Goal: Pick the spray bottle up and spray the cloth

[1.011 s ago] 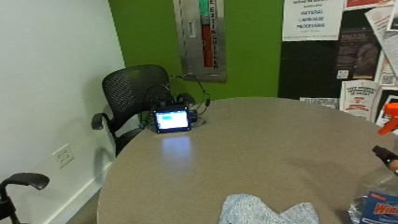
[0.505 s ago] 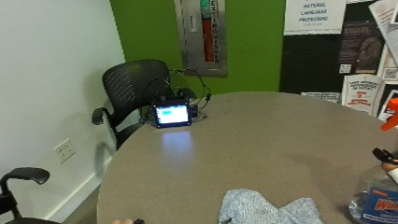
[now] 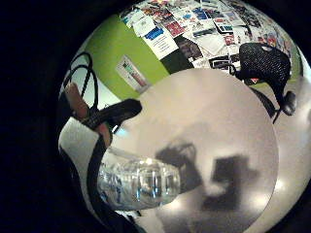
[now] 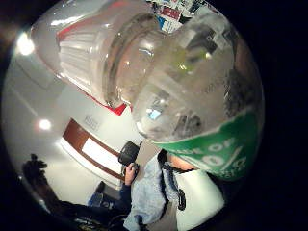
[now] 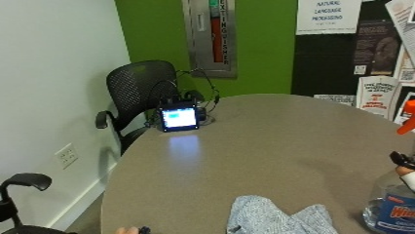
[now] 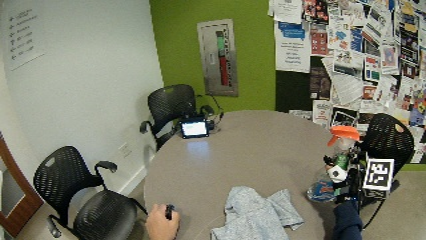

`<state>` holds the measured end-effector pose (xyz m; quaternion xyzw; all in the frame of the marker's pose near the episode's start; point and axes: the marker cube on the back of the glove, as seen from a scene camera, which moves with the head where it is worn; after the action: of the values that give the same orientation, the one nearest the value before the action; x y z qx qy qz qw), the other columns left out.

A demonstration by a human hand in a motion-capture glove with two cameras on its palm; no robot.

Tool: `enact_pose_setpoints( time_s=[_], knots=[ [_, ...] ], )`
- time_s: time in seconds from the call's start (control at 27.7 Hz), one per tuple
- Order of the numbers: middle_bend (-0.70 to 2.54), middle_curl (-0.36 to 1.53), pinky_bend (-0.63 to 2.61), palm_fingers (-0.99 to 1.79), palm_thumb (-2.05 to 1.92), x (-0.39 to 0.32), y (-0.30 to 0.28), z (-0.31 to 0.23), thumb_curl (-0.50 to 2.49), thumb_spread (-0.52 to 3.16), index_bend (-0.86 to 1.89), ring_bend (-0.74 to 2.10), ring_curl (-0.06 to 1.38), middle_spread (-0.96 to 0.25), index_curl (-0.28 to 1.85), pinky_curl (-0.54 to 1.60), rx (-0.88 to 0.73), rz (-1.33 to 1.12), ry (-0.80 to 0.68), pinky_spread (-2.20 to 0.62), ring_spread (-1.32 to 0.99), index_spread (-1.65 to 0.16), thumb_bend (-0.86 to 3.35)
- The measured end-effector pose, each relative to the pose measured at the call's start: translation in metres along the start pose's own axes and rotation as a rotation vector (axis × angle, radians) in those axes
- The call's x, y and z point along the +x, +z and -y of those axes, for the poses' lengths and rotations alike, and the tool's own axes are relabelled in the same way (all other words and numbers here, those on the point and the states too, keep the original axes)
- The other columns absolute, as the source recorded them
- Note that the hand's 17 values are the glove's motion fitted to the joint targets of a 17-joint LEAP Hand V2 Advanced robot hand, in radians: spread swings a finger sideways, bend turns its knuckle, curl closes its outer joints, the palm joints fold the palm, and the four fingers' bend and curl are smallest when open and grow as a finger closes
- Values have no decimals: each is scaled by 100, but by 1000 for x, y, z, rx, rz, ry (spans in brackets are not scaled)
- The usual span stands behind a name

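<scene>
A clear spray bottle (image 6: pixel 327 186) with an orange trigger head (image 6: pixel 343 133) and a blue label stands upright at the table's right edge, also seen in the outside view as the spray bottle (image 5: pixel 391 204). My gloved right hand (image 6: pixel 339 172) grips it around the neck, just under the head. Both palm views show the bottle (image 4: pixel 192 72) pressed close to the palm, its body (image 3: pixel 138 183) over the table. A crumpled light blue cloth (image 6: pixel 256 214) lies on the table's front part, to the left of the bottle and apart from it; the outside view shows the cloth (image 5: pixel 279 219) too.
The round grey table (image 6: pixel 266 145) carries a small lit screen (image 6: pixel 194 129) with cables at its far side. A bare left hand (image 6: pixel 162 225) rests at the front edge holding a small black thing. Black mesh chairs (image 6: pixel 172 102) stand around; posters cover the right wall.
The outside camera has shifted a little. The bottle stays at the table's right edge in my hand, and the cloth has not moved.
</scene>
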<state>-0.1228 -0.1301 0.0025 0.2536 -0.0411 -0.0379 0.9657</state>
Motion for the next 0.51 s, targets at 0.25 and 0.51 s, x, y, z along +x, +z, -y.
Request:
enact_pose_setpoints(
  time_s=[0.25,0.51],
  knots=[
    [41,48,57,128,89,1,-2,-1,59,62,15,56,42,-15,37,41,5,-4,3,-29,-20,-27,-3],
    [41,49,59,127,89,6,-13,1,61,60,15,57,43,-15,39,41,-15,2,-26,-30,-20,-27,-3]
  ],
)
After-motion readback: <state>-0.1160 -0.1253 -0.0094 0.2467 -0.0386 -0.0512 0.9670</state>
